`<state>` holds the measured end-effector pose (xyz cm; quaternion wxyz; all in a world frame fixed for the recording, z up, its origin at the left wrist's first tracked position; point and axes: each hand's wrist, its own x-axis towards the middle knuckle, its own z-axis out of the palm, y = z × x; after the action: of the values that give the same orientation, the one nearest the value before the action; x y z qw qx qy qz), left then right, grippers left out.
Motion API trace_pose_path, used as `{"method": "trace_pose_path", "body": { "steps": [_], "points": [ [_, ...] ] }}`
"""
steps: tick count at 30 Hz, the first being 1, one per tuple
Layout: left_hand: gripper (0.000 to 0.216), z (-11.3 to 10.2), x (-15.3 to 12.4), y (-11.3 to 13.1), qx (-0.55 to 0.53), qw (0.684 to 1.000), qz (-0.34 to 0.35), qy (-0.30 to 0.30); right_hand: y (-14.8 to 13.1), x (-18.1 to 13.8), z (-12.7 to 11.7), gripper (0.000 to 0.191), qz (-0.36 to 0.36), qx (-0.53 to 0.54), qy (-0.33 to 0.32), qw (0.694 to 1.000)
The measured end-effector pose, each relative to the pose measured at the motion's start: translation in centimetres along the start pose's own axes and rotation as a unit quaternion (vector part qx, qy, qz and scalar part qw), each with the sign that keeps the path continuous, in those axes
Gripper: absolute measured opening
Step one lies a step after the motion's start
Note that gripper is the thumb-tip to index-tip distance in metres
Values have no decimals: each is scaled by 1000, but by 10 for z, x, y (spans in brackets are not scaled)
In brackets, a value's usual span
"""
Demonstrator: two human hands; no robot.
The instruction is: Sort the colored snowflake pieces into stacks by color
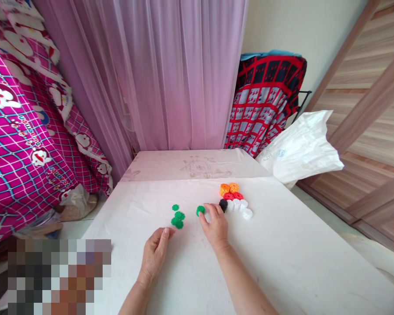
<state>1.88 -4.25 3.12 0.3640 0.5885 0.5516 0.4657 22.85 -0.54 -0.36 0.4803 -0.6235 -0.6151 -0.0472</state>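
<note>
My right hand (214,225) rests on the white table (282,262), its thumb and fingers pinched on a green notched disc (200,210). Just right of it lies a cluster of small discs: orange ones (228,189), red ones (232,196), a black one (223,204) and white ones (241,208). My left hand (155,253) lies palm down, fingers loosely curled and holding nothing. Its fingertips are close to a small group of green discs (177,218). One more green disc (175,207) lies a little farther back.
A pink curtain (157,74) hangs behind the table. A pink patterned bedspread (22,131) is at the left. A red and black checked cloth (265,100) and a white plastic bag (301,146) sit at the back right. Wooden panels (374,109) line the right side.
</note>
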Motion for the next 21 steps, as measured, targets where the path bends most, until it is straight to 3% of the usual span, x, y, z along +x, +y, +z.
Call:
{"method": "trace_pose_path", "body": {
  "steps": [3,7,11,21],
  "points": [
    [58,-2,4,-2,-7,999,-16,30,-15,-11,-4,19,-36,20,-20,999],
    [63,-4,10,-7,-58,992,-59,96,-37,-24,-7,18,-36,20,-140,989],
    [61,-3,12,-8,-101,986,-76,108,-52,-25,-10,13,-12,-22,-232,972],
    [57,-2,10,-3,-121,984,-85,100,-75,-10,5,22,35,-118,-269,955]
  ]
}}
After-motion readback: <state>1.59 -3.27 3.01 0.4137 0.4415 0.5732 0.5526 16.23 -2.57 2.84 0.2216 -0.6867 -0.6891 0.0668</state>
